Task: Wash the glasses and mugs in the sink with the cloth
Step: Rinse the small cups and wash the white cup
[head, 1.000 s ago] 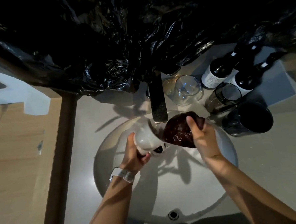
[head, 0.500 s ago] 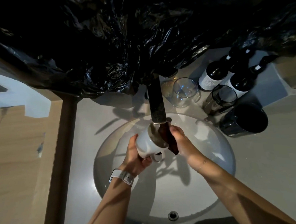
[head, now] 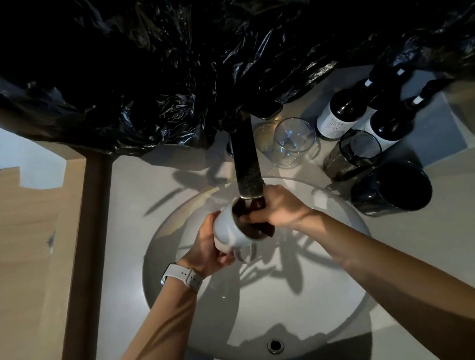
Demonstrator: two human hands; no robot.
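Over the round basin (head: 264,302), just under the tip of the dark faucet spout (head: 246,163), a white mug (head: 229,231) is held tilted with its mouth turned toward the right hand (head: 280,208). The left hand (head: 207,249) grips the mug body from the base side — fingers curled round the wall, thumb lying along its upper side; the handle (head: 244,253) points down, just beside the lower fingers. A white wristwatch (head: 182,276) sits on the left wrist.

The right hand's fingers are bunched together and pinch a dark brown cloth (head: 257,231), pressing it into the mug's mouth; part of the cloth spills over the rim on the side nearest the right wrist. How far the fingertips reach inside cannot be told.

Beyond the right-hand knuckles, on the grey counter (head: 427,252), stand a clear glass (head: 295,141), a smoked glass tumbler (head: 353,154) and a black mug (head: 393,189), with two dark labelled bottles (head: 345,113) behind them. Crumpled black plastic sheeting (head: 170,73) hangs across the far side — it covers the faucet base.
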